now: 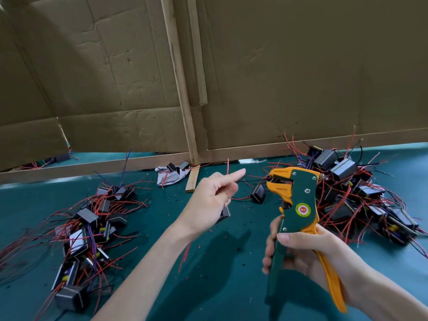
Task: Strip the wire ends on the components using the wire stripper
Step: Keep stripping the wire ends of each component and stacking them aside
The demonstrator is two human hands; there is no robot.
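R hand (pixel 298 249) at 5 o'clock grips stripper (pixel 298 200), L hand (pixel 208 202) holds component (pixel 225 212), index out, piles (pixel 88 228) at 8 & 3

I am seeing bare green mat (pixel 231 286) running between the left component pile (pixel 92 228) and right component pile (pixel 359 193), cardboard wall (pixel 301 77) blocking behind.

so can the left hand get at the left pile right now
Probably yes: only bare mat lies between the left hand and the pile. But it seems to hold a component already, so it isn't free.
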